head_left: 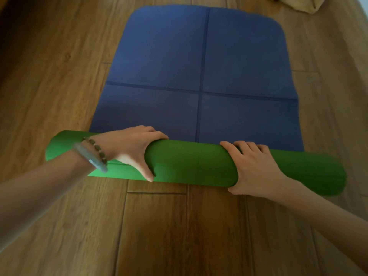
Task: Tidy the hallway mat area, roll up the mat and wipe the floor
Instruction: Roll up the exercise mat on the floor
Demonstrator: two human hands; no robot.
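A mat lies on the wooden floor, blue on its upper face (203,62) with crossed fold lines and green on its underside. Its near end is wound into a thick green roll (191,164) lying across the view. My left hand (131,150) grips the roll left of centre, fingers over the top and thumb on the near side. My right hand (253,166) grips it right of centre in the same way. The flat blue part stretches away from the roll to a rounded far edge.
Brown wooden floorboards (159,232) surround the mat on all sides. A crumpled tan cloth (296,4) lies on the floor at the far right, beyond the mat's corner. A beaded bracelet and a grey band sit on my left wrist.
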